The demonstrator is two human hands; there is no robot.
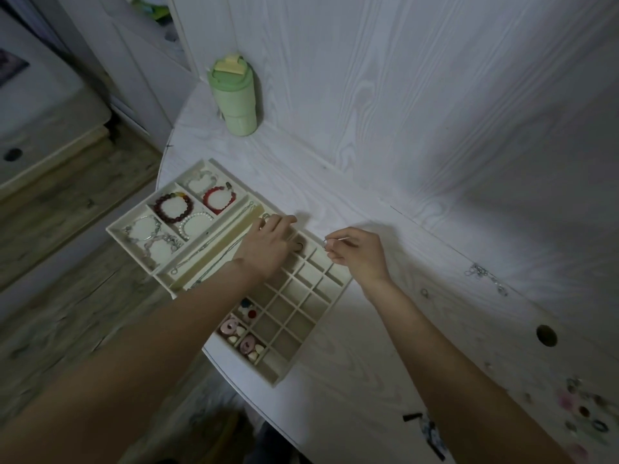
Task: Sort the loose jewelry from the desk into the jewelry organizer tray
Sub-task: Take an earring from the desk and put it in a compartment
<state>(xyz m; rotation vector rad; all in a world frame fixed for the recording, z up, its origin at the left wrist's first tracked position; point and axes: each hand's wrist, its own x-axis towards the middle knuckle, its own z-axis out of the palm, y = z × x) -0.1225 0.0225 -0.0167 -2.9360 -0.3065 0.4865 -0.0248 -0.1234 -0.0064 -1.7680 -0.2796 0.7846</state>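
Observation:
A cream jewelry organizer tray (174,287) lies on the white desk, with bracelets (174,207) in its far-left compartments and pink and red pieces (238,329) in its near cells. My left hand (268,246) lies over the tray's far grid cells with its fingers spread downward; a dark ring (299,246) shows at its fingertips. My right hand (358,251) hovers just off the tray's right edge and pinches a small silver ring (325,243) between thumb and fingers. Loose jewelry (584,410) sits on the desk at the near right, and a silver chain (484,274) lies farther back.
A green tumbler (234,95) stands at the desk's back left. A round cable hole (546,335) is cut into the desk at the right. A dark clip-like object (425,426) lies near the front edge. The wooden floor drops off to the left of the desk.

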